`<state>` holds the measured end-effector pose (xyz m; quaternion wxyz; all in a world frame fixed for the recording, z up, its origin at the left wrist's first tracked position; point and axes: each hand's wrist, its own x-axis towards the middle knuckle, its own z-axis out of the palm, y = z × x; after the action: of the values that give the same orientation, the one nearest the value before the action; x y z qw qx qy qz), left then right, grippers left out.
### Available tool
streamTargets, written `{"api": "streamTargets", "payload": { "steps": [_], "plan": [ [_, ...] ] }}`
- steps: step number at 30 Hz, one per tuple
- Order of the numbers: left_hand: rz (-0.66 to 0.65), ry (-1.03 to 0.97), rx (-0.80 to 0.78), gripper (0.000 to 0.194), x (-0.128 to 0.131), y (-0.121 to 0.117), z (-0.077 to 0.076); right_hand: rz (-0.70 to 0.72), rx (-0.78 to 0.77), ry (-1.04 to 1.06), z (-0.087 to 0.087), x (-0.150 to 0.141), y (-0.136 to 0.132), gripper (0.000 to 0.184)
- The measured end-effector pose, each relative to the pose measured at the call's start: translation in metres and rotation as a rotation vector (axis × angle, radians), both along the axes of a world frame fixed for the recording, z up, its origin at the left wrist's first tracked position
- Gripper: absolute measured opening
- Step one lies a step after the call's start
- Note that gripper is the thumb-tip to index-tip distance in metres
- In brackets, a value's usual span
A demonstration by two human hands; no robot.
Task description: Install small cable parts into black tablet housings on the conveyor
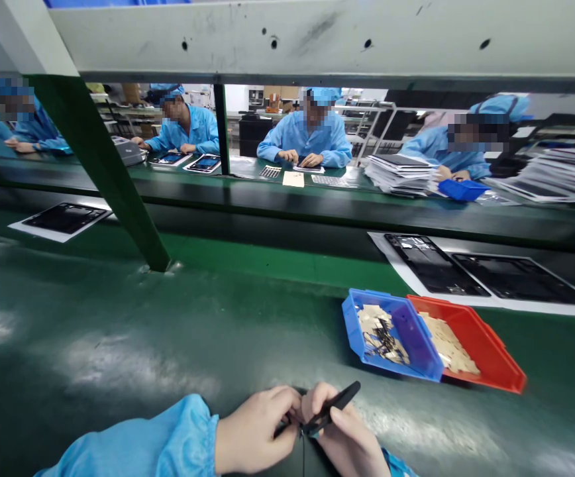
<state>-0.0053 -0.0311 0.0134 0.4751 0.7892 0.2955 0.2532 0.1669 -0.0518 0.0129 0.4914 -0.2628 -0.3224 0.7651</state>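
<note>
At the bottom centre my left hand (260, 427) is closed, its thumb and fingers pinched together around a small dark piece mostly hidden by them. From between the two hands a thin black wire (303, 454) runs down toward the bottom edge. My right hand (350, 434) grips a pair of black tweezers (334, 407), tips pointing down and left to the left fingertips. Both hands nearly touch, low over the green table (178, 344).
A blue bin (419, 338) of small black wired parts and pale pieces adjoins a red bin (496, 351) of pale pieces. Black panels (521, 278) lie on white sheets behind. A green post (113, 179) stands left. Several co-workers in blue sit across the line.
</note>
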Motion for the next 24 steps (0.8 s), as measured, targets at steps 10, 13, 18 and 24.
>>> {"api": "streamTargets", "payload": {
  "steps": [10, 13, 18, 24],
  "plan": [
    [0.010, 0.006, -0.011, 0.025, 0.0004, -0.0009, -0.0001, -0.001, -0.006, 0.010, -0.0017, 0.0000, -0.0016, 0.022],
    [0.006, 0.006, -0.007, 0.024, 0.0005, -0.0009, -0.0002, -0.003, -0.007, 0.004, -0.0008, 0.0001, -0.0015, 0.022],
    [0.010, 0.009, -0.007, 0.025, 0.0009, -0.0003, -0.0007, -0.008, -0.011, -0.014, -0.0007, 0.0004, -0.0009, 0.022],
    [0.005, 0.003, -0.011, 0.027, 0.0009, -0.0002, -0.0019, -0.011, -0.012, -0.014, -0.0005, 0.0001, -0.0005, 0.023]
  ]
}}
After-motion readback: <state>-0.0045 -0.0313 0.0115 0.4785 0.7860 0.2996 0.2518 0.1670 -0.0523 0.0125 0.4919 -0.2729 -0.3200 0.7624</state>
